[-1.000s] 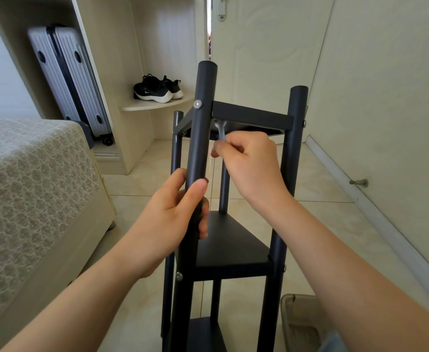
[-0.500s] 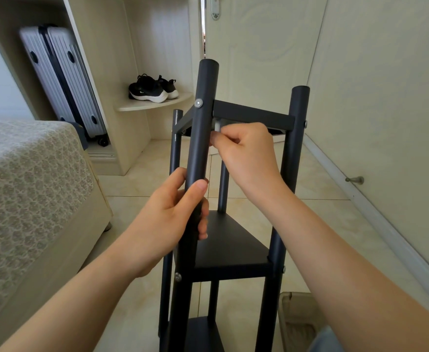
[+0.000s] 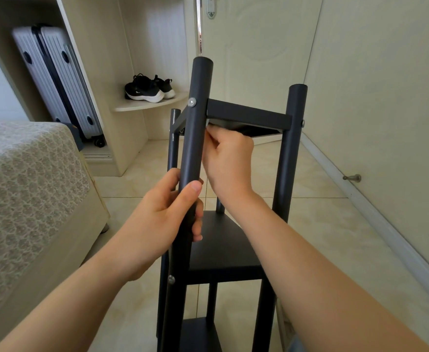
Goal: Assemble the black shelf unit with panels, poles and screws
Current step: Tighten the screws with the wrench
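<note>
Two bare hands work on a black shelf unit (image 3: 223, 250) of round metal poles and flat dark panels, which stands upright on the beige tiled floor (image 3: 310, 224), between the bed with a patterned cover (image 3: 25, 186) along the floor's left edge and the pale wall at its right edge. The left hand (image 3: 162, 217) grips the nearest black pole (image 3: 198, 118) about midway between the top panel (image 3: 249, 115) and the middle panel, fingers and thumb wrapped round it. The right hand (image 3: 230, 161) is raised just beneath the near left corner of the top panel, beside the same pole, its fingers curled and bunched; whether they pinch anything cannot be told, as the fingertips are hidden against the panel's underside. A silver screw head (image 3: 191, 102) sits in the nearest pole level with the top panel, and a second screw head (image 3: 171, 279) shows lower on it, level with the middle panel. Behind the unit, a grey ribbed suitcase (image 3: 55, 80) stands in a cream wardrobe, and black sneakers with white soles (image 3: 147, 90) rest on its curved corner shelf.
</note>
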Available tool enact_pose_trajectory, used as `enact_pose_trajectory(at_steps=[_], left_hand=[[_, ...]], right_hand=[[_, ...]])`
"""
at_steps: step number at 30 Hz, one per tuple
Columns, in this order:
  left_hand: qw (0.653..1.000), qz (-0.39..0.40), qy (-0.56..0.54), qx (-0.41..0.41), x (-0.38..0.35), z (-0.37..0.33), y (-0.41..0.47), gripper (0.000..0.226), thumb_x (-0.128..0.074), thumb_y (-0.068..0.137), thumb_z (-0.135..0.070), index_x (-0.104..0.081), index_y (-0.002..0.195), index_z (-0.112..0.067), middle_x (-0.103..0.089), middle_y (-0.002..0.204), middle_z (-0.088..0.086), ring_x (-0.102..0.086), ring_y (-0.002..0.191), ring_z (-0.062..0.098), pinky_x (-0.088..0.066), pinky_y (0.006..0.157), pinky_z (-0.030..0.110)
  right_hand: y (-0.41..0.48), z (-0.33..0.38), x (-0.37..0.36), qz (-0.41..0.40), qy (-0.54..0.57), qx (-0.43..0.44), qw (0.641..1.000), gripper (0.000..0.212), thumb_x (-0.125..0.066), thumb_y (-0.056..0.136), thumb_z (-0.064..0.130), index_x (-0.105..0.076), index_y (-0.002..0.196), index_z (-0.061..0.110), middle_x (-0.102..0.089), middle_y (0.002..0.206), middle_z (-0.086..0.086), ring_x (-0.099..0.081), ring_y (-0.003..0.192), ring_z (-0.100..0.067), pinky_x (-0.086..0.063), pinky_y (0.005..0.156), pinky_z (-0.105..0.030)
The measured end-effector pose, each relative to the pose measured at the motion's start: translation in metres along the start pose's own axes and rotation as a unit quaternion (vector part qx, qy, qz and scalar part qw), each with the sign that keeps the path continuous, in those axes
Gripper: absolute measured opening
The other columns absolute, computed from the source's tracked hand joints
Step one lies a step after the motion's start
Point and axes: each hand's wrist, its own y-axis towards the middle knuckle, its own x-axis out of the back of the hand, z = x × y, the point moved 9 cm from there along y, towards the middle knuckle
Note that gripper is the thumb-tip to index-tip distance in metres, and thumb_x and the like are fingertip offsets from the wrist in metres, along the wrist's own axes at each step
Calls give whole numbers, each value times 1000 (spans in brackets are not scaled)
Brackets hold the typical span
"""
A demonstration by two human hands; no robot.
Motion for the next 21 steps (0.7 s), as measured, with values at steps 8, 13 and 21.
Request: enact_pose_trajectory(at_steps=[8, 13, 21], left_hand=[[1000, -1, 0, 1, 6, 3, 2, 43, -55, 84, -49, -52, 113, -17, -61, 72, -2, -58, 59, 18, -55, 62, 28], [1000, -7, 8, 2, 10, 4, 2, 46, -55, 85, -51, -51, 114, -16, -62, 71, -3, -59, 60, 18, -55, 63, 28], [1000, 1, 7, 1, 5, 2, 0, 32, -55, 86, -49, -56, 108, -26, -62, 71, -2, -60, 59, 19, -56, 63, 29]], right_hand=[[0, 0, -4, 18, 10, -6, 1000, 29, -57, 96, 16, -68, 71, 5, -62, 60, -2, -58, 58, -17, -52, 60, -40], [-1, -2, 3, 53, -4, -39, 998, 41, -58, 93, 16, -53, 53, 19, -43, 45, 10, -46, 47, -12, -40, 48, -30], [-3, 1, 12, 88, 22, -72, 993, 45, -61, 93, 16, -52, 49, 18, -42, 41, 10, -43, 46, -7, -43, 54, -22]])
